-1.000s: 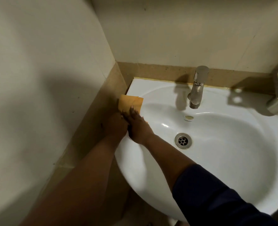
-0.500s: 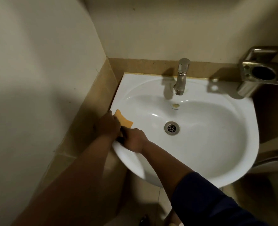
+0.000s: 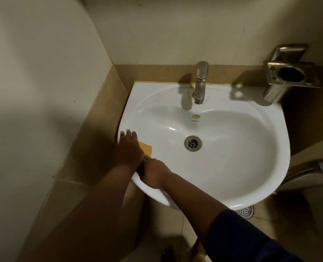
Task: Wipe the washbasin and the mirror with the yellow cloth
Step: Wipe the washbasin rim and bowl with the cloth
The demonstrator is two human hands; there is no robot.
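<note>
— Cream walls meet in a corner, with a tan tile band running along behind the basin. What fills the middle?

— The white washbasin, set into that corner, its left edge against the side tiles. Below it the tiled floor shows, with a round floor drain just under the front rim.

— And on the right wall?

— A steel holder with a dark round cup opening, mounted just past the basin's back right corner. Something pale and curved sits at the right edge lower down; it cannot be made out.

— The tap?

— A steel tap stands upright at the back centre. The metal drain lies at the bottom of the bowl, and a small overflow hole sits between the two.

— Where is the yellow cloth?

— The yellow cloth lies on the basin's left inner slope. Only a corner shows beside the left hand, whose grip is spread flat, fingers straight, pressing down on the rim and cloth.

— The right hand?

— The right hand rests on the front left rim, touching the left one. Its fingers are tucked out of sight, so whether that grip pinches the cloth cannot be told. A dark blue sleeve covers that upper arm.
</note>
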